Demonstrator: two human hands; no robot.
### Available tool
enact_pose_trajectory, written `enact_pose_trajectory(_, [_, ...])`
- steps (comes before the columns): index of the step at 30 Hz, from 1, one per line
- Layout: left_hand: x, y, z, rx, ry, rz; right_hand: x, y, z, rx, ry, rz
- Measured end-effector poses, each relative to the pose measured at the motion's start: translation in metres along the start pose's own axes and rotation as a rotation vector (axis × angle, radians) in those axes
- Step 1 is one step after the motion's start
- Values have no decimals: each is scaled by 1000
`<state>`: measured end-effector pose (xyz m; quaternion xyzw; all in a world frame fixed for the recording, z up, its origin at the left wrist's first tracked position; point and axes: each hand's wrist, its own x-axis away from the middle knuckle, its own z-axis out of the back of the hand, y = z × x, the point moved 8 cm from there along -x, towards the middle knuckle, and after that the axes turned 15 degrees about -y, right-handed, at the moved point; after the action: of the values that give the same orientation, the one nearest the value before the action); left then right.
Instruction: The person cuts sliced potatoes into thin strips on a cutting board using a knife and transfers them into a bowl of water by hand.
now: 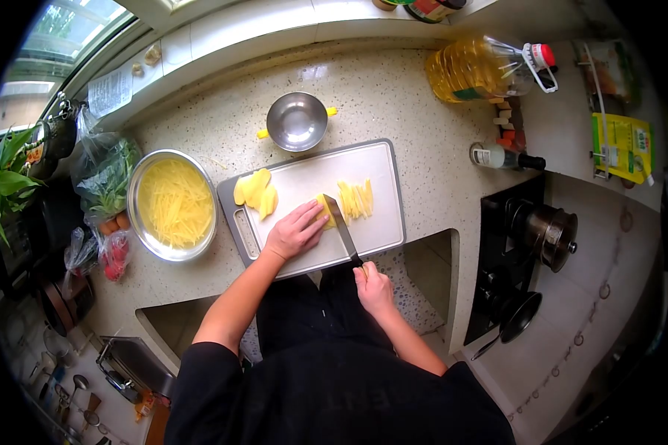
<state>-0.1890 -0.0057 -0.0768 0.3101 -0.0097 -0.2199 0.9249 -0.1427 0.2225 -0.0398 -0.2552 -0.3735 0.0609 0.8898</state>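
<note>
My left hand (295,233) presses down on a stack of yellow potato slices (322,202) on the cutting board (382,219), its fingers together. The kitchen knife (342,227) is in my right hand (374,288), closed round the handle. Its blade lies along the right side of the stack, close to my left fingertips. Cut potato strips (357,199) sit to the right of the blade. Toward the board's upper left are loose flat potato slices (254,190). My palm hides part of the stack.
Left of the board stands a metal bowl (172,254) of potato shreds. Behind it is a small steel bowl (297,122) with yellow handles. An oil bottle (471,70), a dark-necked bottle (493,156) and a stove (497,245) are to the right. Bagged greens (107,182) lie far left.
</note>
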Motion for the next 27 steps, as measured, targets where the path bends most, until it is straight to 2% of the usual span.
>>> enact_pose_trajectory(6, [-2, 1, 4, -5, 23, -1, -7, 6, -8, 35, -31, -28])
enact_pose_trajectory(27, [-1, 3, 5, -19, 26, 6, -19, 19, -4, 31, 73, -61])
